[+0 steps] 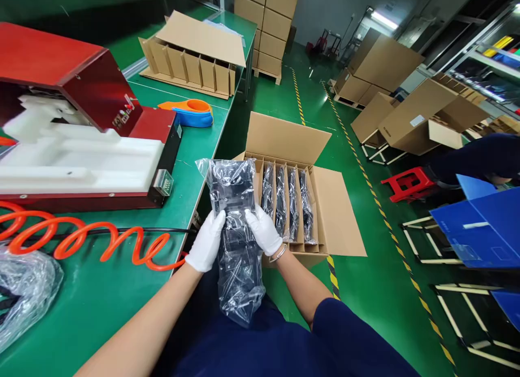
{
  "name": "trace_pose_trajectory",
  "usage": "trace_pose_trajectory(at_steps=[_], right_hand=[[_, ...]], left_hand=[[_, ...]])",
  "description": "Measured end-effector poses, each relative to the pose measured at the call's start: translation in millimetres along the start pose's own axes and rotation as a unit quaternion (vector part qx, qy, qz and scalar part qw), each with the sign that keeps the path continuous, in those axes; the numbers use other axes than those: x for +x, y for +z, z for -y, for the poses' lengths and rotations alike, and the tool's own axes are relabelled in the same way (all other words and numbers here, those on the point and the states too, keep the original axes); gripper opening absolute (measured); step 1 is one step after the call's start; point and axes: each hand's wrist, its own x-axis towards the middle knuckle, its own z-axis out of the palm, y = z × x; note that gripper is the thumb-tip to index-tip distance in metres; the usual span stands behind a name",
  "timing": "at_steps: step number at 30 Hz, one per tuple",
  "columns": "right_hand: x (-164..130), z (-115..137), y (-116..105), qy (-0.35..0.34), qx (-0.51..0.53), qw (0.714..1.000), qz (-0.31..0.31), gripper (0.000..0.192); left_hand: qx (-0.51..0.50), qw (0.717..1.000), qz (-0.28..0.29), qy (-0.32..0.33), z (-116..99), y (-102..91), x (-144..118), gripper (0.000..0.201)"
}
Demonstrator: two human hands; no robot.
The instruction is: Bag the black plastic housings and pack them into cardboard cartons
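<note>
Between my white-gloved hands is a long black plastic part in a clear bag (238,236), held upright in front of my body. My left hand (207,240) grips its left edge, thumb on the front. On the opposite edge my right hand (263,229) is closed the same way, and the fingers behind the bag are hidden. Just beyond, to the right, stands an open cardboard box (341,214) with upright dividers. Several bagged black parts (292,201) stand in its slots. The held bag covers the box's left side.
On the green workbench (109,301) at left are a red machine (93,95) with a white bed, a coiled orange air hose (109,239), tape rolls (193,111) and a divider insert (195,63). A red stool (410,183), a person's sleeve and blue bins (483,225) are at right.
</note>
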Motion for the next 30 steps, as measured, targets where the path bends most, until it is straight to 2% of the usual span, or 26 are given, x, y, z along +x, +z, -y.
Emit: trace_pose_trajectory(at_steps=[2, 6, 9, 11, 12, 14, 17, 19, 24, 27, 30], right_hand=[[-3, -2, -1, 0.002, -0.013, 1.000, -0.020, 0.053], [-5, 4, -7, -0.015, -0.041, 0.999, -0.016, 0.057], [-11, 18, -14, -0.070, -0.076, 0.991, -0.090, 0.065], [-18, 29, -17, -0.122, -0.136, 0.973, -0.143, 0.060], [-22, 34, -17, -0.148, -0.175, 0.963, -0.140, 0.054], [-27, 43, -13, -0.178, -0.261, 0.945, -0.082, 0.045], [-29, 48, 1, -0.165, -0.377, 0.911, 0.015, 0.044], [-27, 49, 11, -0.146, -0.435, 0.888, 0.040, 0.046], [-21, 53, 21, -0.052, -0.519, 0.852, 0.047, 0.056], [-20, 57, 19, -0.021, -0.525, 0.850, 0.040, 0.059], [-23, 59, 16, -0.023, -0.514, 0.856, 0.046, 0.057]], left_hand=[[0.011, 1.000, 0.004, 0.004, -4, 2.5, -4, 0.059], [0.010, 1.000, 0.001, 0.012, -12, 7.2, -9, 0.058], [-0.003, 0.999, 0.020, 0.024, -12, 7.4, -8, 0.062], [0.000, 0.999, 0.025, 0.029, -10, 6.5, -7, 0.063], [0.006, 0.999, 0.025, 0.031, -8, 6.0, -6, 0.063], [0.017, 0.999, 0.021, 0.035, -5, 5.1, -5, 0.062], [0.022, 0.999, 0.009, 0.040, -1, 4.3, -4, 0.060], [0.017, 0.999, 0.004, 0.036, 1, 4.1, -3, 0.060], [-0.002, 0.999, 0.007, 0.033, 0, 5.3, -5, 0.056], [-0.003, 0.999, 0.012, 0.035, -2, 6.9, -7, 0.056], [-0.001, 1.000, 0.009, 0.028, -2, 7.5, -7, 0.057]])
